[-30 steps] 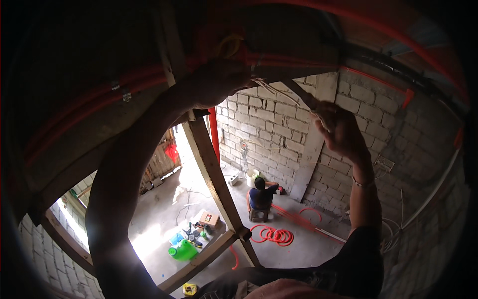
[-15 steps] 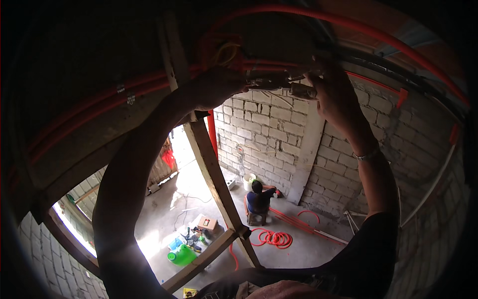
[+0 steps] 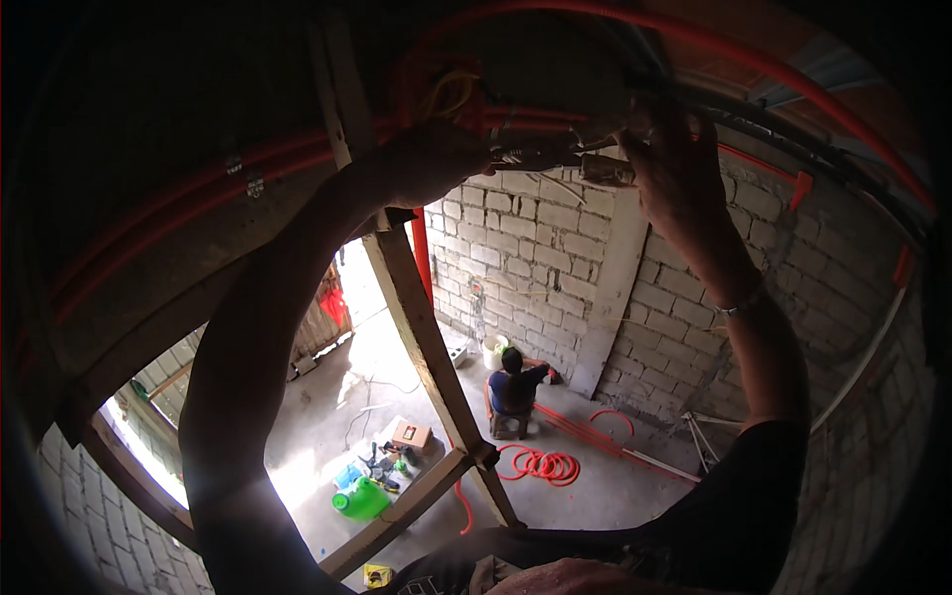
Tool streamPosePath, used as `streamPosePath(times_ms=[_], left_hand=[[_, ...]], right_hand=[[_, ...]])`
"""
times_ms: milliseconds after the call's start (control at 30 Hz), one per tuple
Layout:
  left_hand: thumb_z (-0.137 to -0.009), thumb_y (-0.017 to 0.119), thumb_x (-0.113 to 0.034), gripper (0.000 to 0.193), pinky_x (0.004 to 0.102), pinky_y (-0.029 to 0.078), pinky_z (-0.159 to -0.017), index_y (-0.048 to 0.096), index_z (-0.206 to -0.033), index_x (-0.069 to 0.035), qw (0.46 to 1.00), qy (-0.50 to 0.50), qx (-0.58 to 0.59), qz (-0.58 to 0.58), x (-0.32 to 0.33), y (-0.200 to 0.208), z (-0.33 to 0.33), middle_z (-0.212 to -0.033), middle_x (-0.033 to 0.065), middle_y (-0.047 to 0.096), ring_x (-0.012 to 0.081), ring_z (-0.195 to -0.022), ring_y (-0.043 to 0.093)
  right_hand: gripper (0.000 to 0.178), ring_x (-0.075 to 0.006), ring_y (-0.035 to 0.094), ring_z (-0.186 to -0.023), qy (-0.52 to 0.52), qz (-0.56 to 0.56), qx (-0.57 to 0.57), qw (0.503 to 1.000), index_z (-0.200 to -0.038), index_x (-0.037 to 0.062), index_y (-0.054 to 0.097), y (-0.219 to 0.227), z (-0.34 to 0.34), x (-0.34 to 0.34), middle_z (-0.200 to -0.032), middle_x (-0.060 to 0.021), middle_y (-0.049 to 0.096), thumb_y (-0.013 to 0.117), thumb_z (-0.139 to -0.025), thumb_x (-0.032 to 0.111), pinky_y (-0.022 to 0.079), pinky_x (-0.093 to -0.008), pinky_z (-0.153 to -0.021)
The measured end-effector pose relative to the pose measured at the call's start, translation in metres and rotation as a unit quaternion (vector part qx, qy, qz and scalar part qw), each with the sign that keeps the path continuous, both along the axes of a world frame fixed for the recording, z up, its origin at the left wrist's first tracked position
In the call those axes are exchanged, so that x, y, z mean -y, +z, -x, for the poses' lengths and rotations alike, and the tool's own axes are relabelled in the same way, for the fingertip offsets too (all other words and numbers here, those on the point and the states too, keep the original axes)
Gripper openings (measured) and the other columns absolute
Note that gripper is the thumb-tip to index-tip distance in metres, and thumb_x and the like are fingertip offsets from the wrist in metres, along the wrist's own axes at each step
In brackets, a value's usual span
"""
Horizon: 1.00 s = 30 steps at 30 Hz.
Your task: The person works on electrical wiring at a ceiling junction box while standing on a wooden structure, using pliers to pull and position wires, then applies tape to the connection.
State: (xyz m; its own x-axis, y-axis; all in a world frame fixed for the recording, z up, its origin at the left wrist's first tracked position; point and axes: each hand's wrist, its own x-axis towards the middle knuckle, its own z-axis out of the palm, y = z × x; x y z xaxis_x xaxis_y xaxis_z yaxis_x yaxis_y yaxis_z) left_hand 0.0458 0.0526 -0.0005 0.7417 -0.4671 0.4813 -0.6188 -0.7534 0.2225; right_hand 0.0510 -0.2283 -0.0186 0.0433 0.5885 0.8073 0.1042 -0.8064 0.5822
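Overhead, my left hand (image 3: 436,161) is closed around a dark metal tool that looks like pliers (image 3: 531,158), its far end pointing right. A short brownish cylindrical piece (image 3: 607,171) lies in line with that end; shadow hides how the two join. My right hand (image 3: 684,164) is beside the cylinder, fingers bent and fingertips drawn together near its upper right end. Whatever is between those fingertips is too dark to make out. Just above my left hand, yellow wires (image 3: 451,91) hang by an orange box (image 3: 409,94).
Orange conduit (image 3: 754,61) curves along the ceiling. A wooden post (image 3: 421,317) with a crosspiece (image 3: 397,521) stands before me. Far below, a person (image 3: 513,382) sits on a stool near orange coils (image 3: 540,466), a green container (image 3: 362,501) and a cardboard box (image 3: 412,434). Block walls (image 3: 535,248) rise behind.
My right hand has shifted slightly right and its fingers have lifted off the cylindrical piece, which shows more fully. My left hand stays nearly in place on the pliers-like tool.
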Motion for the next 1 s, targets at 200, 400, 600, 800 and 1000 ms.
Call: streamPosePath(times_ms=[200,400,600,800,1000], left_hand=[[-0.094,0.040,-0.022,0.027,0.0366,0.048,-0.073,0.064,-0.099,-0.010,0.987,-0.026,0.120,-0.104,-0.002,-0.002,-0.003,-0.083,0.0112,0.063,0.0228,-0.077,0.061],[-0.091,0.044,-0.016,0.022,0.0346,0.049,-0.071,0.064,-0.097,-0.009,0.985,-0.011,0.105,-0.138,0.000,0.003,0.001,-0.082,0.0112,0.062,0.0222,-0.078,0.062],[-0.087,0.050,-0.011,0.016,0.0348,0.050,-0.071,0.064,-0.095,-0.009,0.967,-0.073,0.172,-0.173,-0.011,-0.001,-0.015,-0.076,0.0096,0.061,0.0210,-0.075,0.062],[-0.087,0.051,-0.014,0.015,0.0326,0.049,-0.070,0.064,-0.093,-0.008,0.993,-0.036,0.048,-0.103,-0.005,0.003,-0.006,-0.084,0.0072,0.061,0.0194,-0.076,0.061],[-0.090,0.049,-0.022,0.022,0.0300,0.049,-0.070,0.063,-0.100,-0.008,0.992,-0.052,0.079,-0.081,0.000,0.000,0.005,-0.089,0.0036,0.061,0.0158,-0.074,0.059]], right_hand=[[0.033,-0.0226,0.040,-0.120,-0.081,-0.006,0.007,0.997,-0.107,0.0077,0.061,0.006,0.018,-0.007,-0.126,-0.0105,0.042,0.059,-0.074,0.005,0.032,-0.0418,-0.097],[0.022,-0.0232,0.043,-0.113,-0.074,0.017,0.039,0.996,-0.094,0.0046,0.064,0.003,0.022,-0.003,-0.121,-0.0132,0.046,0.058,-0.077,0.016,0.033,-0.0428,-0.093],[0.019,-0.0239,0.043,-0.109,-0.117,0.023,0.038,0.992,-0.091,0.0061,0.066,0.000,0.032,-0.012,-0.114,-0.0107,0.049,0.059,-0.075,0.015,0.033,-0.0428,-0.090],[0.019,-0.0253,0.043,-0.111,-0.085,-0.006,-0.068,0.994,-0.090,0.0047,0.066,0.002,0.033,-0.006,-0.110,-0.0098,0.053,0.061,-0.074,0.015,0.033,-0.0421,-0.093],[0.021,-0.0196,0.060,-0.079,0.085,-0.111,-0.448,0.883,-0.097,0.0028,0.064,-0.008,-0.007,0.034,-0.081,-0.0111,0.061,0.057,-0.084,0.018,0.046,-0.0321,-0.070]])
